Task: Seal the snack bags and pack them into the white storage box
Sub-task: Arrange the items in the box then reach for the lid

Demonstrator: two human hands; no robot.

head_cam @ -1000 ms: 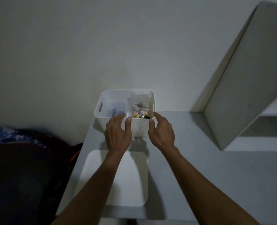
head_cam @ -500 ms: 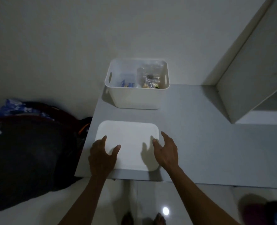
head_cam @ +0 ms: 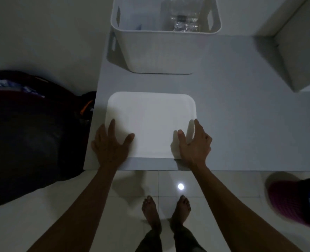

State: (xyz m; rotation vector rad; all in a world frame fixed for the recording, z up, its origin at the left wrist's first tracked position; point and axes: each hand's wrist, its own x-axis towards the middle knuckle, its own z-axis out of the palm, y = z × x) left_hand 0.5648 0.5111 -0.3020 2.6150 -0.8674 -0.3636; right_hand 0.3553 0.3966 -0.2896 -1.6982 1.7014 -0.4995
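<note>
The white storage box point(head_cam: 159, 51) stands at the far end of the grey table. Clear snack bags point(head_cam: 184, 19) sit inside it on the right, and a bit of blue shows at the left. Its flat white lid point(head_cam: 150, 122) lies on the table near the front edge. My left hand point(head_cam: 110, 144) lies at the lid's near-left corner, fingers spread, thumb on top of the lid. My right hand point(head_cam: 194, 142) lies at the near-right corner, thumb on the lid and fingers along its right edge. I cannot tell whether the lid is lifted.
The grey table point(head_cam: 241, 124) ends just in front of the lid. A white shelf unit point(head_cam: 299, 51) stands at the back right. A dark bag point(head_cam: 32, 133) lies left of the table. A dark red object point(head_cam: 296, 202) sits on the tiled floor at right.
Both hands came back from the box's front rim to the lid's near corners. The view tilted down, so the box now sits at the top edge.
</note>
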